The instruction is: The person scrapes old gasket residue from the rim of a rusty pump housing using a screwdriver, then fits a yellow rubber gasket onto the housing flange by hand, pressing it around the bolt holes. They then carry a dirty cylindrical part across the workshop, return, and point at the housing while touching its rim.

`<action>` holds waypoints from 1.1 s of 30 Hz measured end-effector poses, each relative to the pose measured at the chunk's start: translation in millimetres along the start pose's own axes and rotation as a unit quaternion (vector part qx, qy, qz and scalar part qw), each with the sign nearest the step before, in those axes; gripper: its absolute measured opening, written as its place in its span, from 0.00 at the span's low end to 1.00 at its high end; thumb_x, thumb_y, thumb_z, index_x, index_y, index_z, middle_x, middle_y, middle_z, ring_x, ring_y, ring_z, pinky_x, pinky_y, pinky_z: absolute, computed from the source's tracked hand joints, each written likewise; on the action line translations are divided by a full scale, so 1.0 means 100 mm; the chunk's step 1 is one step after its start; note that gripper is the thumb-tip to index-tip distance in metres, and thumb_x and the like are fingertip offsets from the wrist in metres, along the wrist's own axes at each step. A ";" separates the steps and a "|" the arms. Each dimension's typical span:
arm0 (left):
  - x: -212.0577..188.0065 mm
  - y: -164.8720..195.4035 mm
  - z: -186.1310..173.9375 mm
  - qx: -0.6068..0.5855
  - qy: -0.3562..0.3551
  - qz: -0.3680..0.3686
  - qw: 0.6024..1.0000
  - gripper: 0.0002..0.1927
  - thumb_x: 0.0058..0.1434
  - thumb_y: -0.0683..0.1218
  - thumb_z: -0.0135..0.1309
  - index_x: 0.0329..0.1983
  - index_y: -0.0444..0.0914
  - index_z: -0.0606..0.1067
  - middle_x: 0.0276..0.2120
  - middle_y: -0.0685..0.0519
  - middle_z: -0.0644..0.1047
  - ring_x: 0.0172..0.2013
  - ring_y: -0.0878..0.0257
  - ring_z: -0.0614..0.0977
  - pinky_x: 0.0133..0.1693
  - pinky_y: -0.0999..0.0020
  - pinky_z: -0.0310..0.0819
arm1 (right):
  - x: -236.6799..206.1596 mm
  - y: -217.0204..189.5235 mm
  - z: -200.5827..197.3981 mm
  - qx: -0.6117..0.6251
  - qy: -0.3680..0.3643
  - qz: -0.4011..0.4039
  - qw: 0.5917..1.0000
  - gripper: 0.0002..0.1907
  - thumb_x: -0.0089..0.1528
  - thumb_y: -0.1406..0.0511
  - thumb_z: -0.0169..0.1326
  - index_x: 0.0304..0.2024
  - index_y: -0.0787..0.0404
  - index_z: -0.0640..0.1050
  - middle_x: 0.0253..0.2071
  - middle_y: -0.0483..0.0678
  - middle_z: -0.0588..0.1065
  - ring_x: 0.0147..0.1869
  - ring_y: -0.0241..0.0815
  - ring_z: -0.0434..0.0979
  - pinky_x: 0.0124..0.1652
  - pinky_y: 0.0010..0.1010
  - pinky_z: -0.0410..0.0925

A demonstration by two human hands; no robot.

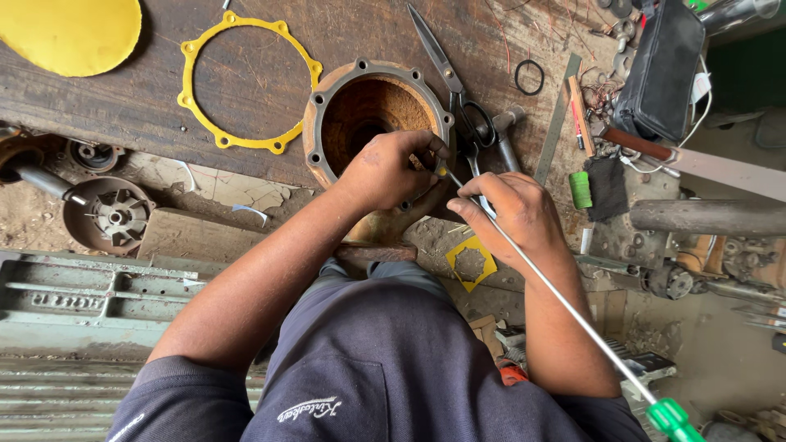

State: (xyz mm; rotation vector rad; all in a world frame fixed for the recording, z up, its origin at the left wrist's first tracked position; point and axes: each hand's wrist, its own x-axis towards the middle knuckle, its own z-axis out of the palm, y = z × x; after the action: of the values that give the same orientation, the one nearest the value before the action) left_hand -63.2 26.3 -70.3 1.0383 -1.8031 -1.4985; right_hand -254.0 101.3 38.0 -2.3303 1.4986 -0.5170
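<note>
**Two hands meet at the rim of a rusty round housing**

Two bare hands work at the near-right edge of a round metal housing (pixel 372 123) that sits on a worn, dark wooden bench (pixel 123 98). The housing is a heavy cast piece, bowl-shaped and open at the top, with a grey flange pierced by evenly spaced bolt holes. Its inner wall is coated in orange-brown rust, and a dark opening shows at the bottom.

The left hand (pixel 385 172) lies over the housing's near rim, its fingers curled and pinched around something small and yellowish at the flange; what that piece is cannot be told. The right hand (pixel 516 209) sits just beside it, fingers closed around the shaft of a long screwdriver (pixel 565 303). The thin steel shaft runs from the rim back past the right forearm to a green handle at the lower right corner.

A yellow ring gasket (pixel 190 82) with lobed bolt ears lies flat on the bench to the left of the housing, close to it but apart. A yellow disc (pixel 74 33) lies at the top left corner. A pair of large scissors (pixel 450 74) rests just right of the housing, blades pointing away. A small yellow gasket offcut (pixel 471 263) lies below the right hand, and a black pouch (pixel 663 69) sits at the upper right.
</note>
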 end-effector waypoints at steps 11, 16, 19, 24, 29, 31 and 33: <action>0.14 -0.15 0.05 -0.030 -0.005 -0.005 1.000 0.17 0.49 0.41 0.65 0.44 0.43 0.81 0.37 0.52 0.84 0.39 0.61 0.87 0.44 0.66 0.80 | 0.15 -0.16 -0.03 -0.095 -0.064 -0.016 0.993 0.18 0.59 0.59 0.68 0.30 0.65 0.74 0.26 0.55 0.75 0.32 0.60 0.77 0.35 0.47 0.68; 0.15 -0.14 0.05 -0.035 -0.007 0.001 0.999 0.17 0.49 0.40 0.65 0.44 0.44 0.82 0.37 0.52 0.85 0.40 0.61 0.87 0.45 0.66 0.80 | 0.19 -0.20 -0.06 -0.110 -0.074 0.008 0.991 0.18 0.58 0.58 0.68 0.30 0.64 0.75 0.26 0.55 0.76 0.33 0.60 0.78 0.34 0.47 0.69; 0.14 -0.12 0.05 -0.028 -0.003 0.006 1.000 0.17 0.48 0.40 0.65 0.44 0.44 0.82 0.38 0.52 0.85 0.41 0.60 0.87 0.45 0.65 0.80 | 0.20 -0.20 -0.04 -0.087 -0.068 0.013 0.994 0.16 0.58 0.59 0.67 0.34 0.63 0.77 0.29 0.54 0.78 0.35 0.58 0.80 0.35 0.45 0.70; 0.13 -0.10 0.05 -0.015 0.001 0.002 1.000 0.17 0.49 0.41 0.65 0.44 0.44 0.82 0.36 0.52 0.85 0.40 0.60 0.87 0.44 0.65 0.80 | 0.15 -0.16 -0.01 -0.070 -0.049 0.025 0.996 0.14 0.57 0.61 0.68 0.36 0.64 0.79 0.31 0.54 0.79 0.36 0.55 0.81 0.37 0.42 0.71; 0.12 -0.07 0.03 -0.001 0.017 0.033 0.999 0.15 0.50 0.42 0.63 0.42 0.45 0.82 0.36 0.52 0.84 0.40 0.58 0.87 0.43 0.64 0.81 | 0.03 -0.02 -0.01 0.007 -0.041 0.085 0.995 0.12 0.58 0.64 0.67 0.39 0.64 0.81 0.35 0.53 0.81 0.39 0.47 0.84 0.39 0.35 0.73; 0.09 -0.04 0.03 0.041 0.032 0.072 0.996 0.12 0.52 0.44 0.63 0.41 0.47 0.83 0.36 0.51 0.83 0.40 0.55 0.86 0.42 0.61 0.80 | -0.02 0.08 0.02 0.047 -0.031 0.114 0.992 0.11 0.59 0.65 0.66 0.40 0.64 0.81 0.36 0.52 0.83 0.40 0.43 0.85 0.39 0.33 0.73; 0.08 0.00 0.01 0.113 0.049 0.127 0.984 0.09 0.53 0.46 0.63 0.38 0.48 0.84 0.37 0.50 0.81 0.39 0.51 0.84 0.39 0.58 0.79 | -0.07 0.21 0.06 0.123 -0.030 0.144 0.982 0.10 0.61 0.66 0.64 0.42 0.64 0.80 0.38 0.50 0.83 0.42 0.39 0.85 0.42 0.30 0.74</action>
State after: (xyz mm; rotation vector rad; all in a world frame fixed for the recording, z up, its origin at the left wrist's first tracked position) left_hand -67.6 20.2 -71.2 0.9270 -1.9818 -1.0937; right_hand -270.9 100.1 22.3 -1.8879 1.6068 -0.5163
